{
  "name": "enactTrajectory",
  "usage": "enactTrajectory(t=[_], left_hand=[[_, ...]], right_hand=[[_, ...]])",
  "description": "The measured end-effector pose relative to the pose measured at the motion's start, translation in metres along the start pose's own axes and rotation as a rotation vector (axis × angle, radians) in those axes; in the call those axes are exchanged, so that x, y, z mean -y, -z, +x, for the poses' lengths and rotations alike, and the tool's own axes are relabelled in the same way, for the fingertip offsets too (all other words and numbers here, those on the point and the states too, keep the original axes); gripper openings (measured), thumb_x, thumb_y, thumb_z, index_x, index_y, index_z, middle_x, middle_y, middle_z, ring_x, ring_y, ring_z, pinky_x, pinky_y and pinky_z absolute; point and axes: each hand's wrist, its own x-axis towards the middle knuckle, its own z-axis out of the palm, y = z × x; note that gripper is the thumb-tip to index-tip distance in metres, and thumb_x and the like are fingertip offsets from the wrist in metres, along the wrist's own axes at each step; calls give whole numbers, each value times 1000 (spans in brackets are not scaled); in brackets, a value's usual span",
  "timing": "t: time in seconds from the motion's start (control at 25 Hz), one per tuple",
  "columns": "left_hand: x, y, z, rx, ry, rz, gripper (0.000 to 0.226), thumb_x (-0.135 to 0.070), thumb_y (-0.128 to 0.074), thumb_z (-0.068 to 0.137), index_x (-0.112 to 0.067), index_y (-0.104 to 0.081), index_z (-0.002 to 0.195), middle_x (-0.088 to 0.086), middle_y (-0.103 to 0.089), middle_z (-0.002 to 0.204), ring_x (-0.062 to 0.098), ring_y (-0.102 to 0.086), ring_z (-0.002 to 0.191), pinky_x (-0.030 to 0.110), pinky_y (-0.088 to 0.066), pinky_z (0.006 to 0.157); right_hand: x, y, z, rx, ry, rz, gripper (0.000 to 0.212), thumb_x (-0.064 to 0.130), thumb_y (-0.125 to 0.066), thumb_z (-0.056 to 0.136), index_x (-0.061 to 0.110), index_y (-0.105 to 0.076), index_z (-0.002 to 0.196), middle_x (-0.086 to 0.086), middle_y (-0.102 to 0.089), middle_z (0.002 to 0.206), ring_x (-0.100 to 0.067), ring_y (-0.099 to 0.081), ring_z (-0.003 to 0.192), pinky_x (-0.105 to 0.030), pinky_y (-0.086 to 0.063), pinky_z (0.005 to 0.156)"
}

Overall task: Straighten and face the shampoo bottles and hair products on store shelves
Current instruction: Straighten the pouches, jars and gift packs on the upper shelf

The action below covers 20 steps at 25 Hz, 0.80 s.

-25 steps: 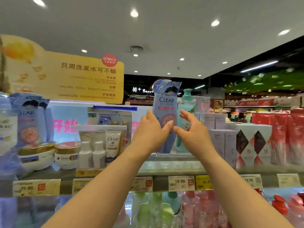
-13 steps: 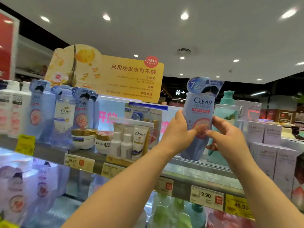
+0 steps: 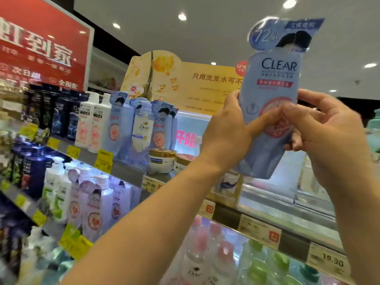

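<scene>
Right now you hold the pale blue CLEAR bottle [image 3: 271, 103] up in front of you with both hands, lifted off the shelf [image 3: 287, 210] and tilted slightly, its label facing you and a promotional tag around its neck. Your left hand [image 3: 228, 132] wraps the bottle's left edge, thumb stretched across the front of the label. Your right hand [image 3: 327, 138] grips the right edge, fingers curled around the side and thumb meeting the left thumb near the pink circle on the label. The bottle's base hangs above the clear rail of the upper shelf, not touching it.

To the left on that same shelf stand more blue CLEAR bottles [image 3: 121, 124], a white Dove bottle [image 3: 143, 130] between them, and white CLEAR bottles [image 3: 90, 122] further left. Two gold-lidded Dove jars [image 3: 162, 160] sit just in front. A yellow display sign [image 3: 195, 83] rises behind them, and a red banner [image 3: 41, 48] hangs at upper left. Yellow price tags [image 3: 329, 262] line the shelf edges; one reads 19.90.
</scene>
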Motion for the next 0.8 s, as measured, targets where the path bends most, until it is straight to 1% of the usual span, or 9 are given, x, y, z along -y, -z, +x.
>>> enactTrajectory(t=[0.16, 0.24, 0.36, 0.44, 0.52, 0.6, 0.64, 0.72, 0.8], left_hand=[[36, 72, 9, -15, 16, 11, 63, -60, -74, 72, -24, -52, 118, -11, -69, 100, 9, -68, 86, 39, -59, 70], [57, 106, 15, 18, 30, -25, 70, -63, -74, 68, -23, -52, 122, -7, -70, 105, 14, -69, 91, 43, -59, 73], [89, 154, 25, 97, 36, -66, 77, -60, -75, 68, -21, -50, 129, 0, -68, 113, 22, -68, 99, 47, -57, 79], [117, 186, 31, 145, 21, -42, 72, -60, -72, 72, -22, -51, 129, -2, -69, 110, 17, -69, 97, 42, -58, 77], [144, 212, 37, 121, -27, 97, 70, -68, -58, 79, -25, -51, 133, -7, -69, 107, 11, -68, 94, 35, -56, 74], [173, 231, 45, 25, -19, 297, 76, -72, -43, 85, -21, -45, 141, -1, -64, 121, 17, -61, 109, 36, -50, 84], [188, 237, 51, 9, 17, 403, 77, -69, -42, 89, -17, -41, 145, 5, -59, 131, 23, -55, 118, 38, -45, 89], [214, 241, 60, 92, 95, 598, 78, -58, -49, 93, -8, -33, 149, 15, -47, 143, 32, -45, 129, 41, -40, 96], [229, 238, 67, 179, 126, 705, 76, -50, -54, 93, -2, -31, 147, 21, -48, 141, 38, -47, 126, 44, -42, 88]], right_hand=[[0, -75, 12, 104, -97, 4, 29, 32, -70, 94, 25, -61, 120, 8, -79, 81, 1, -64, 47, -20, -51, 42], [-2, -114, 20, 139, -149, -37, 26, 37, -75, 88, 24, -71, 110, 6, -78, 77, -1, -63, 47, -20, -46, 40], [-10, -171, 27, 169, -208, -83, 25, 41, -82, 78, 24, -79, 96, 5, -79, 81, -10, -67, 58, -22, -45, 44], [-20, -208, 28, 118, -218, -112, 26, 39, -84, 73, 23, -79, 93, 6, -79, 79, -5, -63, 53, -19, -42, 40], [-30, -237, 24, 44, -241, -118, 32, 39, -87, 69, 22, -78, 94, 7, -78, 77, -4, -63, 51, -19, -40, 38], [-36, -254, 18, 5, -269, -131, 42, 44, -88, 66, 22, -76, 99, 6, -80, 83, -7, -71, 59, -22, -44, 41], [-38, -260, 14, -19, -284, -152, 43, 45, -89, 65, 22, -76, 100, 6, -80, 84, -8, -73, 62, -22, -45, 41], [-40, -269, 7, -77, -319, -187, 45, 43, -89, 66, 20, -75, 101, 7, -80, 83, -8, -75, 65, -20, -45, 40], [-38, -274, 3, -118, -352, -223, 44, 42, -89, 66, 19, -75, 100, 8, -80, 81, -8, -75, 65, -19, -46, 40]])
